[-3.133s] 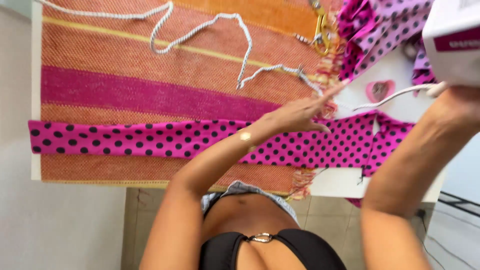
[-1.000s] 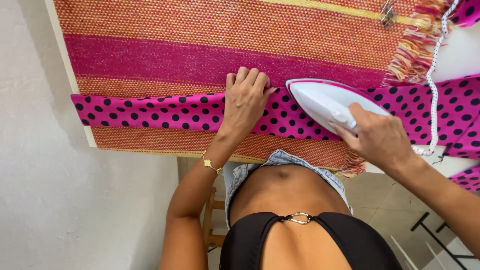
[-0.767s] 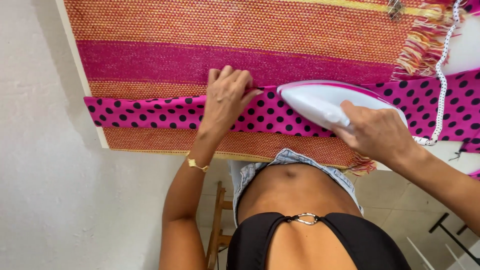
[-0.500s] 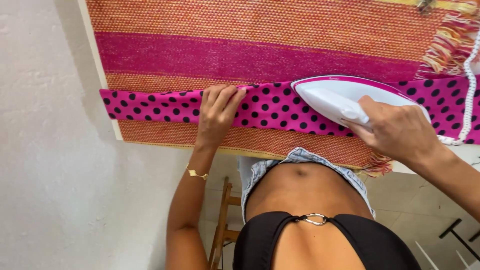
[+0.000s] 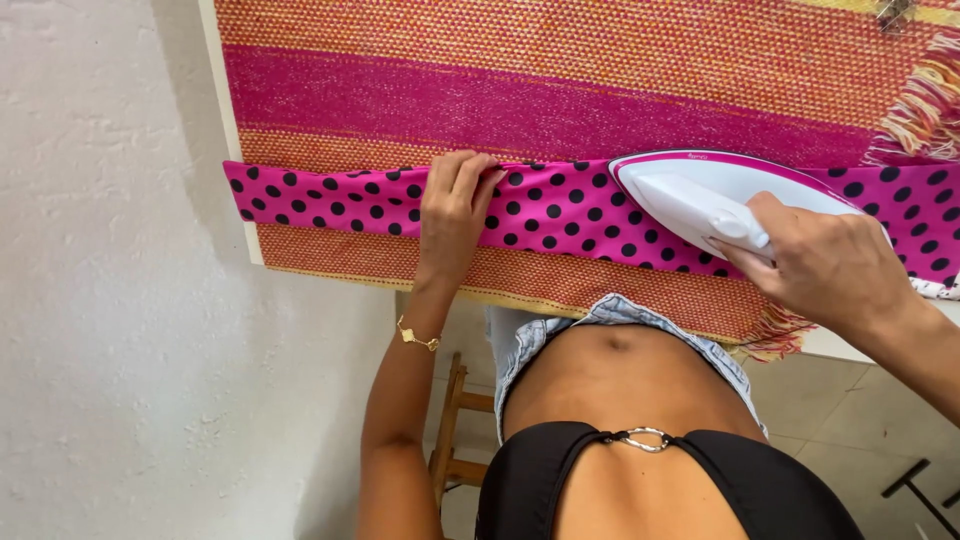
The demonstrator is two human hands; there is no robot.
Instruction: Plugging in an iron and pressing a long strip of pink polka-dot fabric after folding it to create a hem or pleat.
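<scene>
A white iron (image 5: 715,200) with a pink rim sits flat on a long strip of pink cloth with black dots (image 5: 560,208), its pointed nose aimed toward the left hand (image 5: 455,205). The right hand (image 5: 825,265) is clamped around the iron's handle, fingers curled over it. The strip runs crosswise under both hands, lying on a woven mat of orange and magenta bands (image 5: 520,90) that covers the white table (image 5: 232,170). The left hand lies on the strip just beside the iron's nose, fingers together and pressed flat, holding nothing, its fingertips at the strip's far edge. A thin gold bracelet (image 5: 415,337) circles that wrist. Beyond the right hand, the mat's fringe (image 5: 920,105) hangs loose. Below the left forearm, a wooden stool (image 5: 455,425) stands on the tiled floor.
</scene>
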